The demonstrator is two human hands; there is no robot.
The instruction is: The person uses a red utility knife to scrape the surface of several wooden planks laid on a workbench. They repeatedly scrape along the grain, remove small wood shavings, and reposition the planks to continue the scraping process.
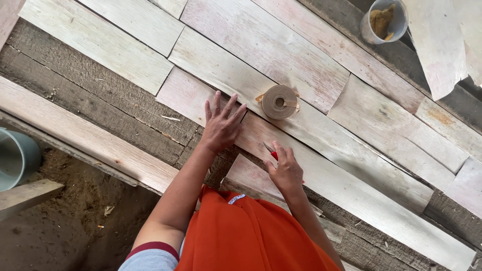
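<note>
A: We look down from the head camera at our own two bare hands working over pale strips of wood veneer (pixel 321 165) laid on a rough wooden bench (pixel 100 108). What containers do we see?

B: Two. At the top right stands one small grey pot (pixel 384 21), open, with a brownish-yellow lump inside. At the far left edge, one grey cylinder (pixel 17 158), cut off by the frame; we cannot tell what it holds.

A: And the hands?

B: Our left hand (pixel 221 125) lies flat with fingers spread, pressing where two strips meet, grasping nothing. Our right hand (pixel 286 170) is closed around a small red-handled cutter (pixel 271 152), its tip resting on the long strip just beside the left hand.

A: Where are the edges?

B: The strips run diagonally, from upper left to lower right, their edges butting or overlapping. The bench's near edge falls away at the lower left to a dirt floor (pixel 65 231). Most room to move is along the long strip, toward the lower right.

A: What else can we count?

B: One roll of brown paper tape (pixel 279 102) lying on the strips, near the left hand's fingertips but apart. One orange cloth (pixel 246 236) at our waist.
</note>
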